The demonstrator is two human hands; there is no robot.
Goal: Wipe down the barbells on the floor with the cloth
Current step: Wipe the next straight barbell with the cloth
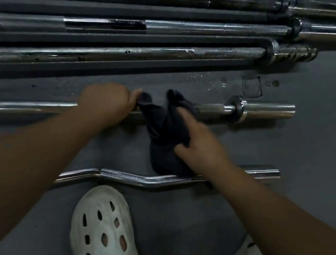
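Left hand point(106, 103) and right hand point(199, 144) fingers clutch the cloth point(160, 128), which hides part of the barbell point(215, 108)

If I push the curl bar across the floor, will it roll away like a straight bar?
Probably not far: the curl bar has bends in its shaft, so it should rock rather than roll. It looks like chrome steel, so likely stiff and heavy for its size. The knurled part should give grip; the smooth sleeve may slip.
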